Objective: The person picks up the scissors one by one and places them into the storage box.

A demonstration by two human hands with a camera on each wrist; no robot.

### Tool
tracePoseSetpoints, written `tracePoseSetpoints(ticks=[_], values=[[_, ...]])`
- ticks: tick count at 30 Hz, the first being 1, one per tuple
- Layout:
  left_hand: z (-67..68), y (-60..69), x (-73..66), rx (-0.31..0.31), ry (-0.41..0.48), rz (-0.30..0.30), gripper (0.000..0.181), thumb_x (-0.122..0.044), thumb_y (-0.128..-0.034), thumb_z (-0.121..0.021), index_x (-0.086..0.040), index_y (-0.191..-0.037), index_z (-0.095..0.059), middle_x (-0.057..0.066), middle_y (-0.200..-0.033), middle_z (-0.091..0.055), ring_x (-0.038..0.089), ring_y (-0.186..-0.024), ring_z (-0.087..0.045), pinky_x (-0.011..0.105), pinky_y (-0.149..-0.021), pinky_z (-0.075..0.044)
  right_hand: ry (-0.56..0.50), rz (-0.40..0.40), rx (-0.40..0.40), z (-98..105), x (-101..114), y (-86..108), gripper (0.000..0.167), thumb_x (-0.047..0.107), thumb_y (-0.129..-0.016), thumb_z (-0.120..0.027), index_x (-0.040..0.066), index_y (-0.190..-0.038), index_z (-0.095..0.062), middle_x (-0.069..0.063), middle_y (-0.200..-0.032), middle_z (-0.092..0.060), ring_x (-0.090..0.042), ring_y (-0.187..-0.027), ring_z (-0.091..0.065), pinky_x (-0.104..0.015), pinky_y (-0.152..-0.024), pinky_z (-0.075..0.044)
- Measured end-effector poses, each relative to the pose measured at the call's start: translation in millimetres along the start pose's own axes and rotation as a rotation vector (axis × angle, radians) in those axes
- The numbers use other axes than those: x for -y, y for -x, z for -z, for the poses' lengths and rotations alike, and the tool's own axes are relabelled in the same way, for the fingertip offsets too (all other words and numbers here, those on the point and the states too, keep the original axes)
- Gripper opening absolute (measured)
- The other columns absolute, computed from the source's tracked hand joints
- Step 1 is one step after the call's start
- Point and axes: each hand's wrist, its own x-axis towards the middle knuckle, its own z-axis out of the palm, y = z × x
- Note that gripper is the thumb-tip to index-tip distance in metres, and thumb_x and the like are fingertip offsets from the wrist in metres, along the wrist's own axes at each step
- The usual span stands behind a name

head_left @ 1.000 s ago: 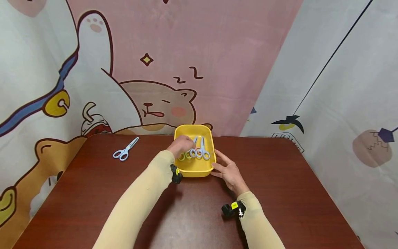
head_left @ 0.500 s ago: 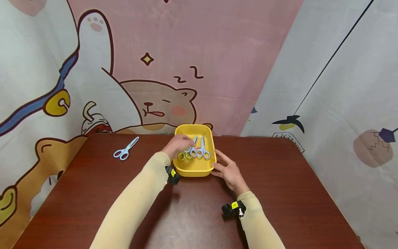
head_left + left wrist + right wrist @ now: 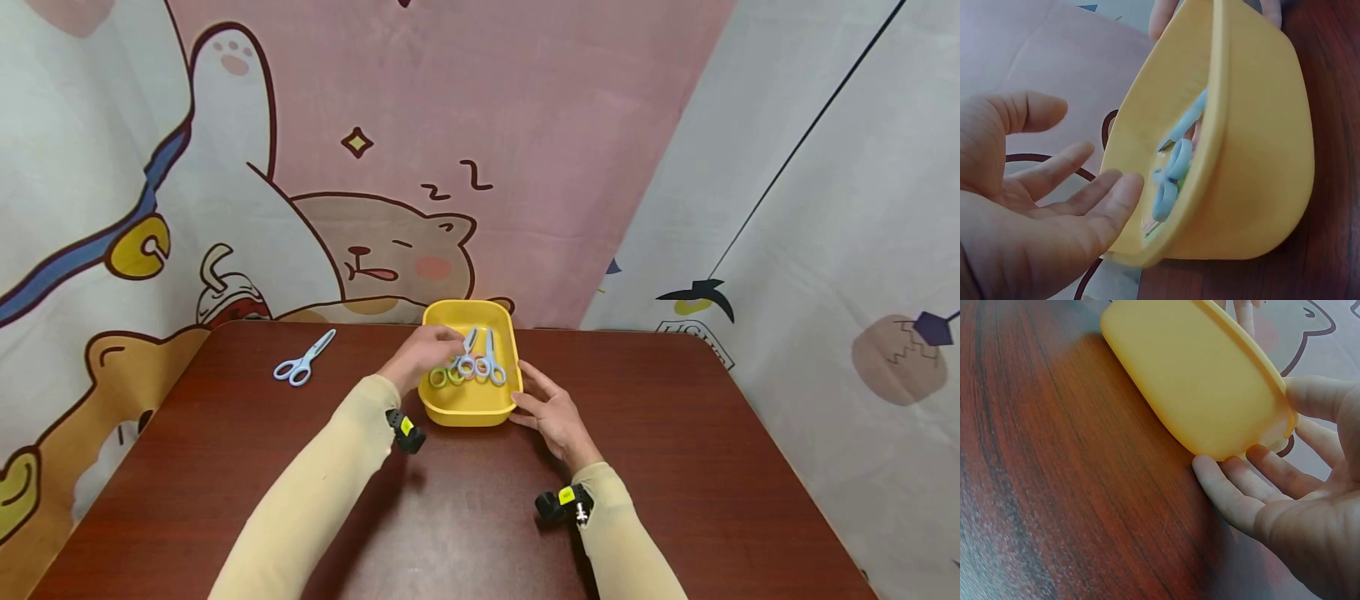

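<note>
A yellow plastic bin (image 3: 468, 407) stands near the table's back edge in the head view. Several pairs of scissors lie in it, including a blue pair (image 3: 490, 358) and another blue pair (image 3: 1171, 177) nearer my left hand. Green handles (image 3: 438, 377) show beside them, with pink ones partly covered. My left hand (image 3: 420, 358) is over the bin's left side; in the left wrist view its fingers are spread and hold nothing. My right hand (image 3: 553, 417) touches the bin's outer right wall, its fingers mostly straight in the right wrist view, with the thumb near the rim.
One light blue pair of scissors (image 3: 302, 364) lies on the dark red-brown table (image 3: 675, 467) at the back left. A printed cartoon cloth (image 3: 555, 167) hangs right behind the table's back edge.
My left hand has drawn back a little to the left, leaving more of the blue scissors visible in the bin. The right hand and the bin have stayed in place.
</note>
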Motion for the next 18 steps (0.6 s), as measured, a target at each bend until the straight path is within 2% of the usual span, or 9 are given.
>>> tracePoseSetpoints(ticks=[5, 18], values=[[3.1, 4.6, 2.1, 0.048, 0.089, -0.030, 0.044, -0.017, -0.0991, -0.062, -0.001, -0.140, -0.059, 0.019, -0.137, -0.060, 0.042, -0.126, -0.058, 0.051, -0.111, -0.046, 0.004, 0.012, 0.003, 0.2, -0.3, -0.1, 0.064, 0.002, -0.102, -0.062, 0.018, -0.160, -0.040, -0.022, -0.153, -0.045, -0.038, -0.123, -0.063, -0.054, -0.098, -0.054], [9.8, 10.3, 6.9, 0.084, 0.103, -0.064, 0.047, -0.018, -0.0995, -0.062, -0.003, -0.144, -0.056, 0.018, -0.142, -0.057, 0.040, -0.128, -0.058, 0.051, -0.111, -0.045, 0.009, 0.005, -0.005, 0.7, -0.6, -0.6, 0.064, 0.003, -0.101, -0.063, 0.020, -0.159, -0.042, -0.021, -0.152, -0.046, -0.039, -0.122, -0.063, -0.054, -0.098, -0.054]])
